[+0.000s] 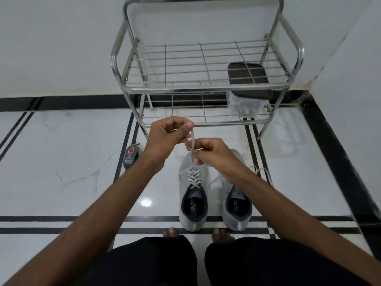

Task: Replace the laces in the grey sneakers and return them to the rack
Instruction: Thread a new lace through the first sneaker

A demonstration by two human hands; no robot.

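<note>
Two grey sneakers stand side by side on the tiled floor, toes toward the rack. The left sneaker (192, 211) has a white lace (193, 145) crisscrossed through its eyelets, and the lace ends rise above it. My left hand (167, 135) pinches the upper end of the lace. My right hand (212, 153) pinches the lace lower down, just above the toe. The right sneaker (237, 211) is partly hidden under my right forearm. The steel wire shoe rack (206, 85) stands against the wall beyond the shoes.
A clear plastic box with a dark lid (247, 100) sits on the rack's lower shelf at the right. A small dark polish bottle (130, 155) lies on the floor at the left. A loose white lace (261, 172) lies right of the shoes. My bare toes (221, 234) touch the heels.
</note>
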